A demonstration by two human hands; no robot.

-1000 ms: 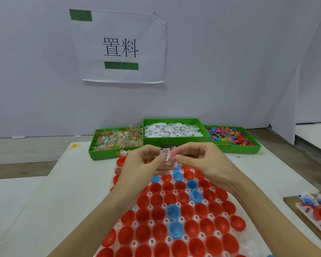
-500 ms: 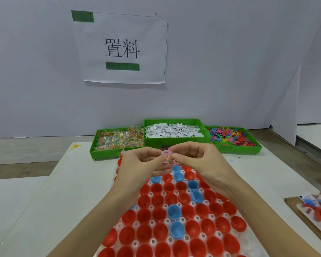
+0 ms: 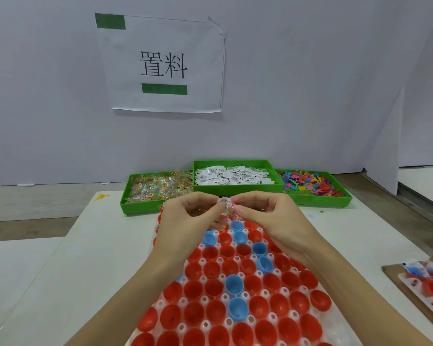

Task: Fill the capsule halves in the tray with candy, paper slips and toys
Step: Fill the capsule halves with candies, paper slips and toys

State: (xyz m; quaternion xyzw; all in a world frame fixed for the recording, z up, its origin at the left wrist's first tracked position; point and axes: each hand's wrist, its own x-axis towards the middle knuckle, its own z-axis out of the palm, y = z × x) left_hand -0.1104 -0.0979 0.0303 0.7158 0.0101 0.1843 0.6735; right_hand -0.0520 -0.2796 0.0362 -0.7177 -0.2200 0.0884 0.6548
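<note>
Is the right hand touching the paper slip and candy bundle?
Touching. The head view shows the right hand's fingertips pinching the paper slip and candy bundle, with no gap.

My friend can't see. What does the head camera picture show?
Two hands, left and right, pinch a paper slip and candy packet together above a tray of red and blue capsule halves. Behind sit three green bins of candy, slips and toys.
</note>
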